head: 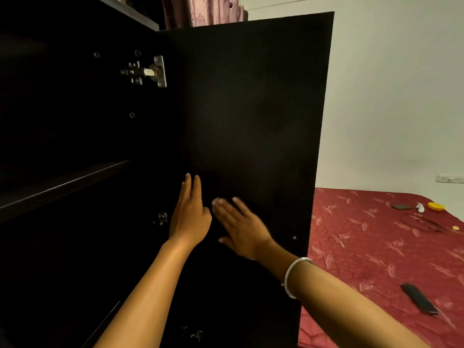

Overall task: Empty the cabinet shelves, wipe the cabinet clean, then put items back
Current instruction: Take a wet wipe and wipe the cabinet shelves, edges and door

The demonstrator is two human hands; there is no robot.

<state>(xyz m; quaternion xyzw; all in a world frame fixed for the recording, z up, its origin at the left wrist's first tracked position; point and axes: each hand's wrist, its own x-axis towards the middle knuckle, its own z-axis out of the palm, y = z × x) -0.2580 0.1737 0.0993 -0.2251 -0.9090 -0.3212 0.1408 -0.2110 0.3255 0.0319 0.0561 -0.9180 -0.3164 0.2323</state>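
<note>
Dark cabinet door [251, 109] swung wide open, long axis vertical, inner face toward the camera, hinged at left on a metal hinge [148, 71]. Left hand [189, 217] flat w/ fingers straight & together, pointing up, at the door's lower inner face near the hinge side. Right hand [241, 227] flat too, fingers spread & angled up-left, just beside the left; white bangle [295, 275] on that wrist. Cabinet shelf [62, 184] dark at left. Red bedspread [376, 247] at right w/ small items.

Cabinet door [251, 109]: black, plain. Bedspread [376, 247]: red with pale feather print. Curtain [213, 11]: pink; lid [436, 206]: yellow.
</note>
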